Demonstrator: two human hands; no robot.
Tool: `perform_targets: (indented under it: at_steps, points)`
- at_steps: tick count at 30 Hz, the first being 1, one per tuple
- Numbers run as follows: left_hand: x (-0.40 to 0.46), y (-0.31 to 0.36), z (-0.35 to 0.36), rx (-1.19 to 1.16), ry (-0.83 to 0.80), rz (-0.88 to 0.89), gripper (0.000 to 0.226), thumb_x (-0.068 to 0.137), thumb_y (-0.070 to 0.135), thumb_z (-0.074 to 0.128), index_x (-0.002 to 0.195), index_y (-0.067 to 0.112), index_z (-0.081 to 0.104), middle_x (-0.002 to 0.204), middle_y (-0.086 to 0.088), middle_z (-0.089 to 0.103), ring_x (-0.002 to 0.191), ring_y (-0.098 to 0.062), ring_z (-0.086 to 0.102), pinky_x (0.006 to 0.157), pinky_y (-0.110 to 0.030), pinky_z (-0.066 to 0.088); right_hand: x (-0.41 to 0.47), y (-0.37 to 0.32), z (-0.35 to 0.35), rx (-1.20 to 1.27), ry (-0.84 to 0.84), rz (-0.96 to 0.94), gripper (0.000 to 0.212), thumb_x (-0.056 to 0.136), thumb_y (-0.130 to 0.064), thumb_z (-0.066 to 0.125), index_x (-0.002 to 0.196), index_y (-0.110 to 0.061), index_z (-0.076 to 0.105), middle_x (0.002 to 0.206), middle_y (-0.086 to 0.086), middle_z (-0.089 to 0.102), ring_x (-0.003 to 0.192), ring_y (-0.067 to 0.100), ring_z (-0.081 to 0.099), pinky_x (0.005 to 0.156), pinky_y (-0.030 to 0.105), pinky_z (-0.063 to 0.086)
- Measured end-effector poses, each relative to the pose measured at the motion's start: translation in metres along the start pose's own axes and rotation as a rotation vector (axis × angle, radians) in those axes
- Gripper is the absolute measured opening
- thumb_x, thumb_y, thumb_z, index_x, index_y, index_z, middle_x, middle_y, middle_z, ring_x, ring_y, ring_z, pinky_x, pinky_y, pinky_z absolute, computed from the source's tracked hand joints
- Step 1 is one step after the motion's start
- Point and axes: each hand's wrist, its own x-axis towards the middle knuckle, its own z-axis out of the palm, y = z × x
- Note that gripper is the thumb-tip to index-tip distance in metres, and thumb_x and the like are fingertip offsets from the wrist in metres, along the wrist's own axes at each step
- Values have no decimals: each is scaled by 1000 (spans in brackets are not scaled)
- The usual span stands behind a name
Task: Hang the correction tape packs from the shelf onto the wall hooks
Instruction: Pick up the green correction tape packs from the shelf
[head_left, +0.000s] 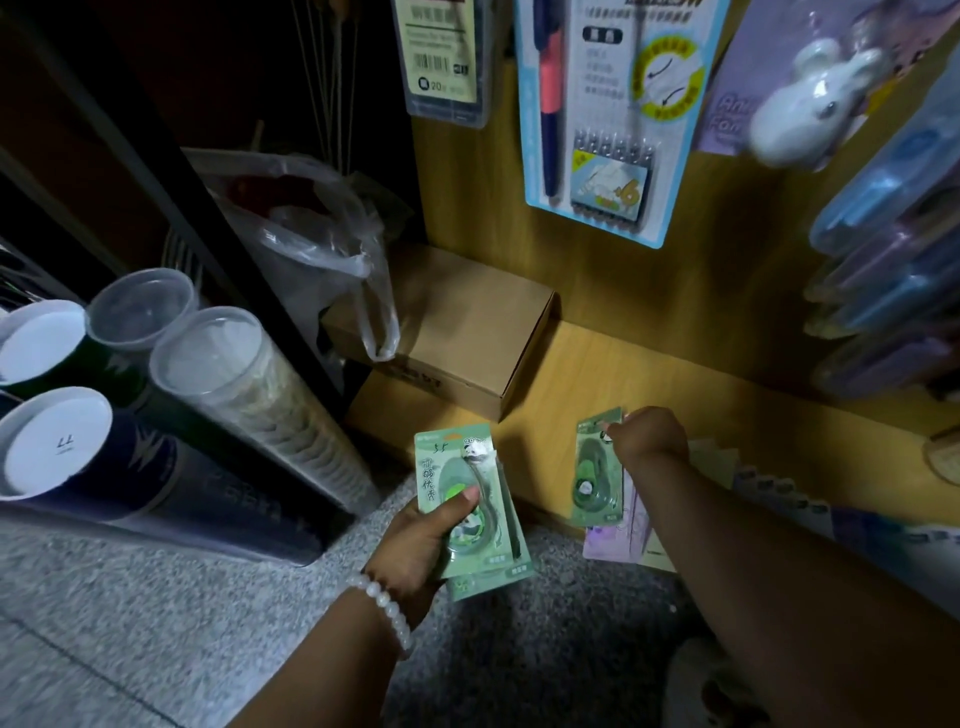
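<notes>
Wooden wall (597, 280): a yellow-brown panel stood behind the low shelf, with carded goods hanging on it.
Shelf (582, 374): a wooden ledge ran along the foot of the wall, just above the speckled floor (156, 597).
Tubes (218, 415): several long canisters lay stacked on the left, caps toward the camera.
Cardboard box (467, 332): it sat closed at the shelf's left end, a clear plastic bag (322, 234) slumped against it.
Pen pack (613, 114): a blue-edged card hung on the wall above the box.
Left hand (415, 540): fingers curled beneath and thumb pressed on top, gripping a small stack of green correction tape packs (467, 499) held over the floor in front of the shelf edge.
Right hand (649, 441): fingers closed, pinching another green pack (595, 467) at its top, over the shelf.
Bracelet (387, 608): pale beads circled the left wrist.
</notes>
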Motion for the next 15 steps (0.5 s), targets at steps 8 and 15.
perform_targets:
  at_steps: [8,15]
  points:
    - [-10,10,1,22,97,18,19,83,5,69,101,-1,67,74,-13,76,59,-23,73,48,-30,56,-31,-20,-17,407,-114,-80,43,78,-29,77,107,2,68,108,17,70,100,34,65,77,27,45]
    - [-41,32,1,123,216,125,14,83,6,72,96,3,68,75,-9,75,64,-22,70,48,-25,56,-92,-31,-60,696,-384,-274,15,87,-18,68,84,-7,58,68,3,59,54,13,49,46,21,38]
